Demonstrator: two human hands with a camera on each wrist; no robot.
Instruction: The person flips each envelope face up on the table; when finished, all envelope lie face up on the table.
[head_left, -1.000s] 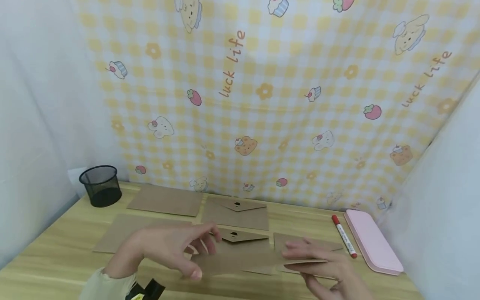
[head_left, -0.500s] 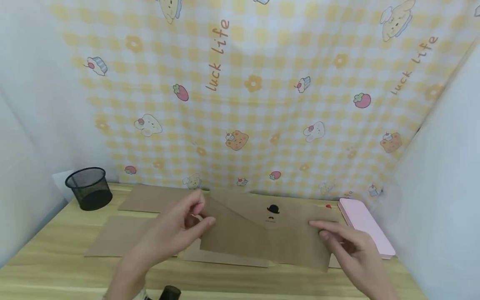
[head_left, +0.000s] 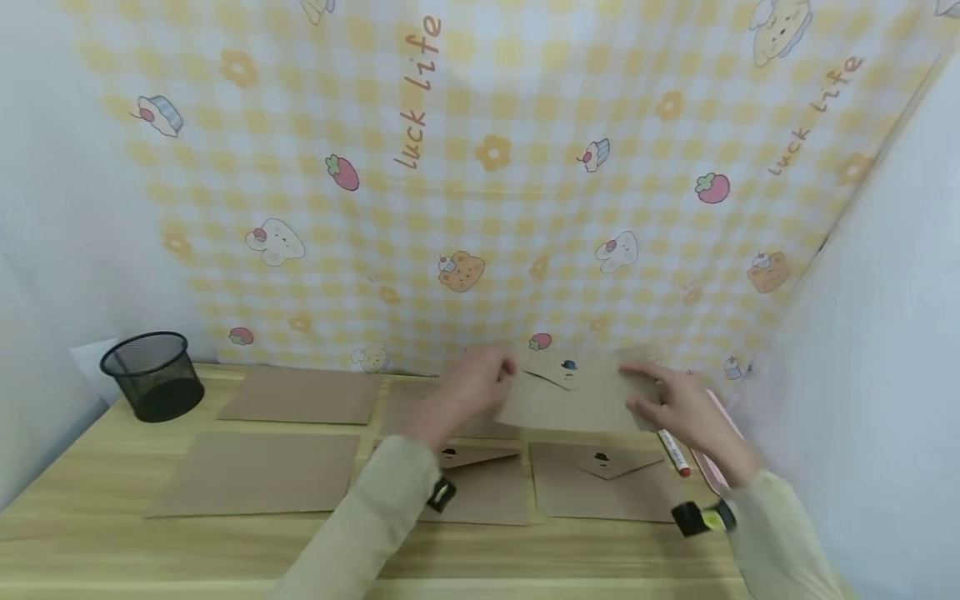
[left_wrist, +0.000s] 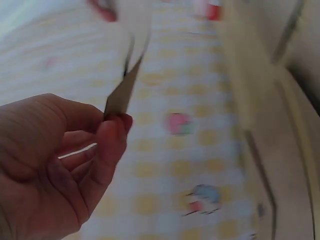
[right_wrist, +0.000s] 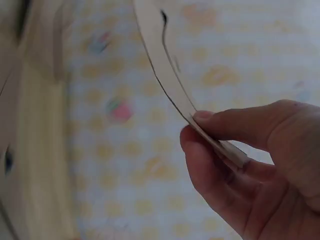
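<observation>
Head view, nearest first: two sleeves reach forward over the table [head_left: 112, 542]. Below them lie flat kraft envelopes: a large plain one [head_left: 258, 473] at the left, a flapped one [head_left: 480, 487] under the left forearm, another [head_left: 603, 483] to its right. Farther back lie two more, one plain [head_left: 300, 394] and one [head_left: 408, 408] partly hidden by the left hand.

Beyond these, both hands hold a single envelope [head_left: 573, 392] up off the table, at the back right, in front of the checked cloth [head_left: 480, 167]. Its flap side with a small hat print faces the camera. The left hand [head_left: 468, 392] pinches its left edge between thumb and fingertips; the left wrist view shows the edge [left_wrist: 122, 90] nipped at the thumb tip, the other fingers loosely curled. The right hand [head_left: 667, 400] pinches the right edge; the right wrist view shows the envelope [right_wrist: 170, 75] bowed slightly, clamped between thumb and forefinger.

A red-capped marker [head_left: 672, 450] and a pink case [head_left: 712, 467] lie just under the right hand; a mesh pen cup [head_left: 152, 375] stands far left.

My judgement: the step in hand is carrying this envelope to the open spot in the back row. Next it should be lowered flat, square with its neighbours and clear of the marker, and both pinches let go together.
</observation>
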